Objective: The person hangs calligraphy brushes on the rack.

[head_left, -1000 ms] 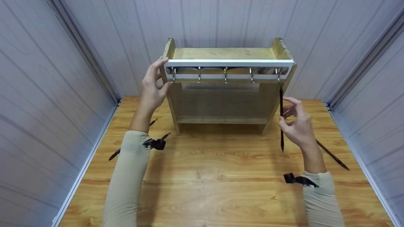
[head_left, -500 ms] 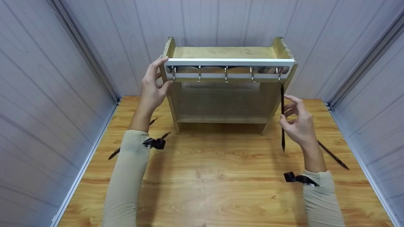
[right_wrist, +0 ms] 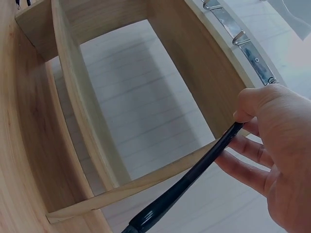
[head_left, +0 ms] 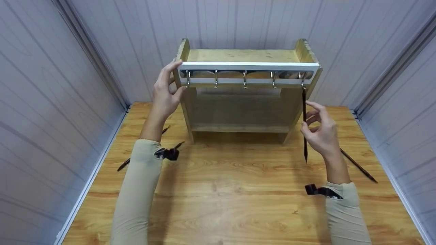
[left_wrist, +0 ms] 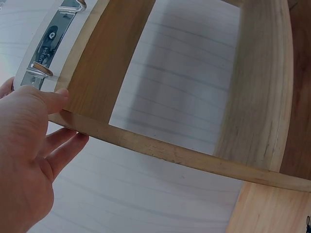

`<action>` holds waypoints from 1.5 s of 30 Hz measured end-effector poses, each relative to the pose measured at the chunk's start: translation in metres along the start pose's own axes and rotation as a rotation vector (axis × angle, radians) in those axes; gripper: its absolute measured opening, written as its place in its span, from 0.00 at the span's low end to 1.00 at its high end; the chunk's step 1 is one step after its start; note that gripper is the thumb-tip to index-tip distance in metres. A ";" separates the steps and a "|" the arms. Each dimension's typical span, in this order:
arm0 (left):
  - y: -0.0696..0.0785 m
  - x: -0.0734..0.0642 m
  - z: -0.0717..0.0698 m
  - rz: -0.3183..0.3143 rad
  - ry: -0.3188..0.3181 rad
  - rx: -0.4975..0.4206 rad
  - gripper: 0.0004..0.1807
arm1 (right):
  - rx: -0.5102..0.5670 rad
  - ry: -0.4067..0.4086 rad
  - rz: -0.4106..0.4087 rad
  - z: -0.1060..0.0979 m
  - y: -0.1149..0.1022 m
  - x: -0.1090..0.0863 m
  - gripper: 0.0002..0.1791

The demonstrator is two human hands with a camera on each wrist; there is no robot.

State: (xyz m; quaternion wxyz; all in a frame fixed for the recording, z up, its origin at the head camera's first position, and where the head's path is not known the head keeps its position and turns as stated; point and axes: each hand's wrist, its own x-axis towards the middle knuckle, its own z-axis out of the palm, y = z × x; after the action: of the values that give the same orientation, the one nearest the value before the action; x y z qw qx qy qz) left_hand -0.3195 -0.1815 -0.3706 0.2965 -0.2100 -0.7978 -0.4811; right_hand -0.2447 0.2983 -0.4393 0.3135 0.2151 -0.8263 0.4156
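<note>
My right hand (head_left: 322,134) pinches a dark calligraphy brush (head_left: 305,112), which hangs almost upright with its pointed end down. The small loop (right_wrist: 271,80) at the brush's top meets the rightmost hook (head_left: 303,81); whether it sits over the hook tip is too small to tell. That hook belongs to a white hook rail (head_left: 231,64) across the front top of a wooden shelf (head_left: 242,56). At the shelf's upper left corner, my left hand (head_left: 165,93) grips the side by the rail's end. In the left wrist view its thumb lies in front, other fingers behind the side panel (left_wrist: 160,150).
Two more dark brushes lie on the wooden floor at left, a brush (head_left: 123,165) partly behind my left forearm and a brush tip (head_left: 178,145) beside it. Another brush (head_left: 359,166) lies at right. Pale panelled walls (head_left: 235,23) enclose the back and both sides.
The brush's looped top has stayed at the rightmost hook, with only slight shifts of my right hand. My left hand keeps its grip at the shelf corner. The whole view has drifted a little.
</note>
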 end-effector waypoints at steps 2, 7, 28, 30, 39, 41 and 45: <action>0.000 0.000 0.000 0.000 0.000 -0.003 0.36 | -0.005 0.007 -0.002 0.003 0.002 0.000 0.37; -0.001 0.000 -0.001 -0.002 0.006 -0.026 0.36 | -0.012 0.017 0.000 0.010 0.007 0.001 0.36; -0.001 -0.001 0.001 -0.035 0.004 -0.074 0.37 | 0.119 0.115 0.183 0.040 0.014 -0.008 0.32; -0.001 -0.001 0.001 -0.046 0.008 -0.083 0.37 | 0.151 0.119 0.208 0.044 0.015 -0.008 0.30; -0.003 -0.001 0.001 -0.037 0.012 -0.063 0.36 | 0.277 0.101 0.288 0.055 0.020 -0.014 0.29; -0.003 -0.002 0.001 -0.033 0.010 -0.060 0.35 | 0.310 0.099 0.278 0.057 0.021 -0.015 0.29; -0.003 -0.002 0.001 -0.033 0.010 -0.059 0.35 | 0.351 0.098 0.255 0.058 0.023 -0.016 0.30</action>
State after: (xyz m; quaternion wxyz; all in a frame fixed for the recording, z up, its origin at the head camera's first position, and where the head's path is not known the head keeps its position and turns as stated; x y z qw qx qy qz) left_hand -0.3203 -0.1817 -0.3739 0.2861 -0.2031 -0.7852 -0.5103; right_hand -0.2670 0.2657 -0.4901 0.2557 0.1397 -0.7456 0.5993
